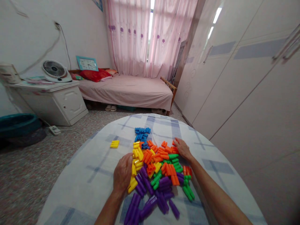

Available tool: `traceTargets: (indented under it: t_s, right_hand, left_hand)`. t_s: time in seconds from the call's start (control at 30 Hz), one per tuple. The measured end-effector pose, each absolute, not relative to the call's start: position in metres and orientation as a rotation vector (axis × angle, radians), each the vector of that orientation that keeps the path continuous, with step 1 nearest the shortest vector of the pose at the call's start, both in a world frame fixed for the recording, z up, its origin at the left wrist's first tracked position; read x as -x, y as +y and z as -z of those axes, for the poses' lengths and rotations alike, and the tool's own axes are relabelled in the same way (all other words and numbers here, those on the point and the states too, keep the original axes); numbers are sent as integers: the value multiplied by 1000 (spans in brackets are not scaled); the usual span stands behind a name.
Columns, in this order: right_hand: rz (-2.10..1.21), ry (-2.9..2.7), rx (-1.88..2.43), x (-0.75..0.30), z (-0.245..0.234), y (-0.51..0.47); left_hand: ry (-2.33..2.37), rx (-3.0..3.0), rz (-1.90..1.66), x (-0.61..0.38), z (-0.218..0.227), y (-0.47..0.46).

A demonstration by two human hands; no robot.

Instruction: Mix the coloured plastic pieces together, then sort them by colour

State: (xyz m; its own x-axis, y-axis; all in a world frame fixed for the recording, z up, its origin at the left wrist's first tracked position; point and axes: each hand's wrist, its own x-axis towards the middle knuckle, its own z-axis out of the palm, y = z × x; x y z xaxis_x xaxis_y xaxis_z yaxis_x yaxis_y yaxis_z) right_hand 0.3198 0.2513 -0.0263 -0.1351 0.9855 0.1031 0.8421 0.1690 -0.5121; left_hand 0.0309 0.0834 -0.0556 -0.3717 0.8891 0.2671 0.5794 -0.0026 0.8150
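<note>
A pile of bullet-shaped plastic toy blocks lies in the middle of the cloth-covered table [93, 187]. My left hand [123, 172] rests cupped against the pile's left side, by the yellow blocks [140, 153]; its fingertips are partly hidden. On the far right, my right hand [183, 148] curves around the edge of the orange blocks [161, 153], fingers extended and touching them. Purple blocks [150, 207] are nearest to me. Green blocks [187, 191] lie to the right, below my right hand. Blue blocks [142, 130] form a group at the far end.
Three yellow blocks [114, 144] lie apart, left of the pile. Beyond the round table are a bed [131, 89], a white cabinet [67, 104] with a fan [55, 70] on it, and a dark bin [18, 125]. A tall wardrobe [234, 93] lines the right side.
</note>
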Motion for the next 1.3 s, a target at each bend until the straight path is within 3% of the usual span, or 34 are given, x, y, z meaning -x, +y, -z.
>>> traceTargets:
  t_s: [0.5,0.63,0.77,0.9,1.13,1.3]
  right_hand:
    - [-615,-2343,1147,-234,-25,136]
    - [-689,-2159,1006,-244,-40,107]
    - [-401,-1635,1364,-302,-15,113]
    - [-387,-1327,1676,-352,30,125]
    - [-490,-1403,1762,-358,55,131]
    - [-517,-1373,1737,-365,62,136]
  left_hand:
    - [1973,-1592,-1288,-31,54,85]
    - [1942,-1596,-1304,-30,53,84]
    - [1899,-1549,-1395,-31,52,83]
    - [1841,-1540,-1492,-34,51,81]
    - [2036,-1663,-1463,-37,43,76]
    - [2285,-1779,-1243,-7,24,80]
